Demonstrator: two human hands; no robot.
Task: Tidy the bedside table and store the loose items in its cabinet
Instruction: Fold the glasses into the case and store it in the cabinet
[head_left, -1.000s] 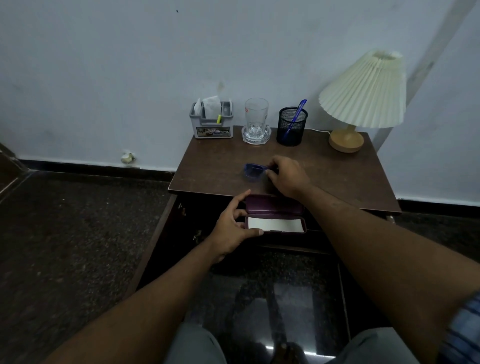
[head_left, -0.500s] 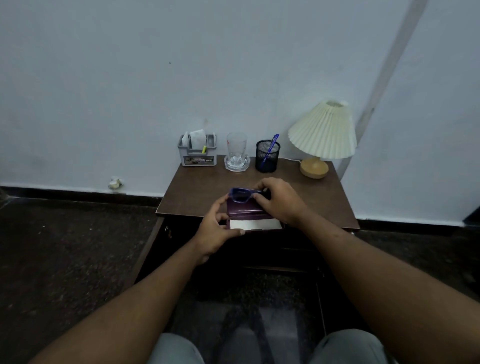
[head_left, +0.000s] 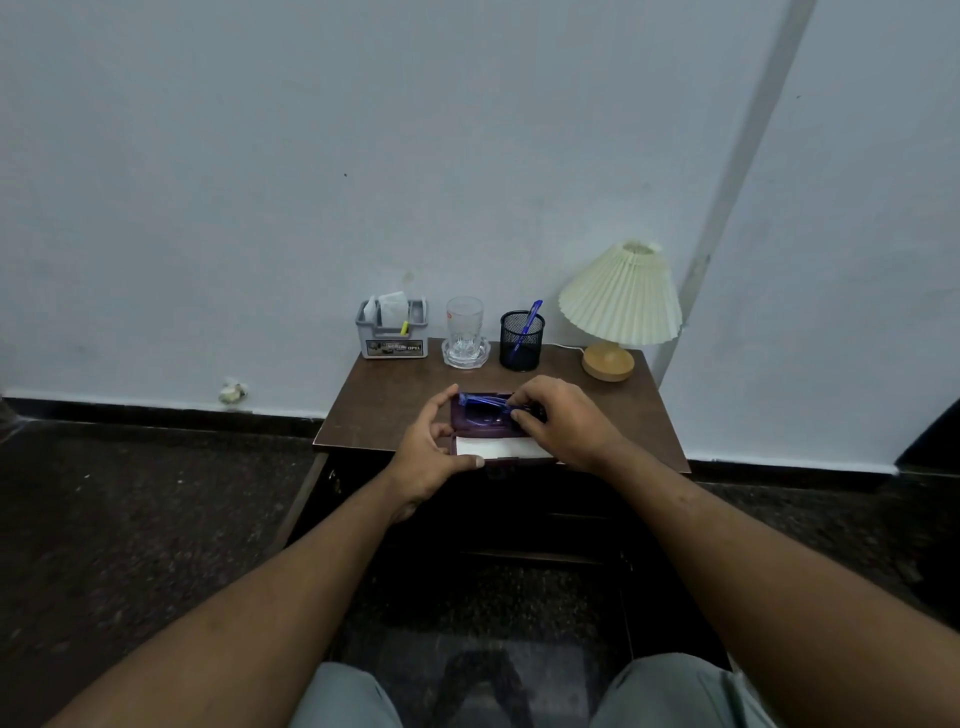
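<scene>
An open dark purple glasses case (head_left: 480, 422) with a white lining hangs over the front edge of the brown bedside table (head_left: 387, 410). My left hand (head_left: 428, 454) grips the case at its left end, thumb on the white lining. Blue-framed glasses (head_left: 480, 400) lie folded in the case's far half. My right hand (head_left: 563, 428) pinches the right end of the glasses, covering that part of the case. The cabinet front (head_left: 519, 514) below the tabletop is dark and hard to make out.
Along the table's back edge stand a grey organiser (head_left: 392, 338) with papers, a drinking glass (head_left: 465, 332) on a glass coaster, a black mesh pen cup (head_left: 521, 340) with a blue pen, and a cream pleated lamp (head_left: 621, 304). The white wall is right behind.
My right hand lifted the blue glasses off the tabletop and brought them into the open case. My left hand raised the case to table height. My head moved back.
</scene>
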